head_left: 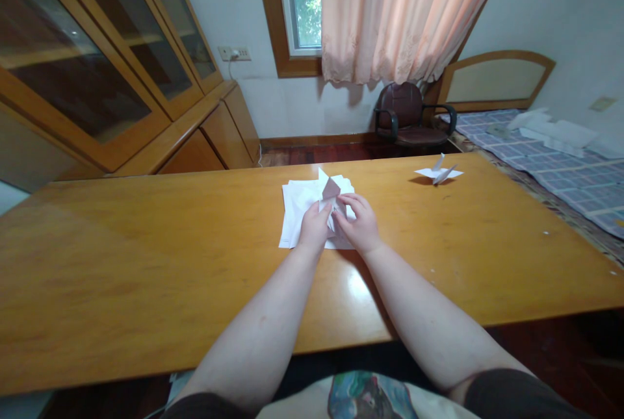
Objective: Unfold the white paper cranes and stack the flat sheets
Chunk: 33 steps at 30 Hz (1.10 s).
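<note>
A partly folded piece of white paper [331, 189] is held up between both hands, with a pointed tip rising at its upper left and a shaded flap facing me. My left hand [313, 227] pinches its lower left side, thumb on top. On the other side, my right hand [359, 219] grips the paper's right edge with thumb and fingers. Below the hands lies a loose stack of white paper sheets [294, 211], partly hidden by them. A finished-looking folded paper crane [439, 174] stands to the right, apart from both hands.
The wooden table [146, 263] spans the view, with small white scraps [546, 232] near its right side. Beyond it are a glass-door cabinet [160, 126], a brown armchair [407, 117] and a pink curtain [390, 16]. A bed [546, 159] adjoins at the right.
</note>
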Each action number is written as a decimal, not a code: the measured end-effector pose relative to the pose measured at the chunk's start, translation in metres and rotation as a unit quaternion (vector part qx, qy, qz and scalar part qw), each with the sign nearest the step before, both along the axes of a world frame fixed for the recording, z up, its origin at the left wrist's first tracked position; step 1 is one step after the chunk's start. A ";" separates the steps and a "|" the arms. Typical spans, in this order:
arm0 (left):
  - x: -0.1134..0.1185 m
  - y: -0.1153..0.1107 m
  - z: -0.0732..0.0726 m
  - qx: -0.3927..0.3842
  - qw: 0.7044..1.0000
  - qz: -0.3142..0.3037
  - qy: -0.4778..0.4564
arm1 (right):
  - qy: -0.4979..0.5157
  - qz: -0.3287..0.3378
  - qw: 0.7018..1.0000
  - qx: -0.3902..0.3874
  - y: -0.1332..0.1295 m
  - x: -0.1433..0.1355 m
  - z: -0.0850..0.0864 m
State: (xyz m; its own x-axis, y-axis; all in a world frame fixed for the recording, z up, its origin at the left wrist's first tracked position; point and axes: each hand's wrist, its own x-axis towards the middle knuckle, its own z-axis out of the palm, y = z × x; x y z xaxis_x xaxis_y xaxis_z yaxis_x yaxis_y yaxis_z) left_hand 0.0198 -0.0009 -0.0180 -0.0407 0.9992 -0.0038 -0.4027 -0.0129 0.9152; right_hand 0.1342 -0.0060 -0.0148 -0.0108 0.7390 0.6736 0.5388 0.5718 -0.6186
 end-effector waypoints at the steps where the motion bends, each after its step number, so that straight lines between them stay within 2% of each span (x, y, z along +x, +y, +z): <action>1: 0.000 0.001 -0.002 0.000 1.000 -0.006 0.001 | -0.001 -0.005 1.000 0.001 0.000 0.000 -0.001; 8: -0.001 0.001 -0.001 0.025 0.998 -0.013 0.052 | -0.008 -0.037 0.999 0.013 0.001 -0.001 -0.003; 15: 0.000 -0.003 0.006 0.042 0.994 -0.003 0.099 | 0.027 -0.031 0.999 -0.020 0.000 0.000 -0.002; 18: 0.000 -0.004 0.008 0.020 0.997 0.010 0.079 | 0.049 -0.030 0.997 -0.054 -0.002 0.001 -0.001; 21: 0.000 -0.004 0.009 0.008 0.999 0.014 0.034 | 0.119 -0.032 0.987 -0.106 0.000 0.002 -0.002; 23: 0.000 -0.003 0.009 0.013 1.000 0.007 0.015 | 0.186 -0.015 0.973 -0.137 0.004 0.001 -0.003; 25: 0.000 -0.002 0.008 0.018 1.000 -0.007 0.003 | 0.265 0.023 0.947 -0.183 0.009 0.000 -0.005; 27: 0.000 -0.001 0.007 0.019 1.000 -0.017 0.002 | 0.333 0.082 0.904 -0.256 0.012 -0.001 -0.006; 30: -0.001 -0.001 0.006 0.017 0.999 -0.017 0.021 | 0.385 0.147 0.842 -0.348 0.014 -0.002 -0.006; 33: -0.004 0.002 0.005 0.030 0.998 -0.006 0.058 | 0.421 0.150 0.818 -0.363 0.012 -0.001 -0.005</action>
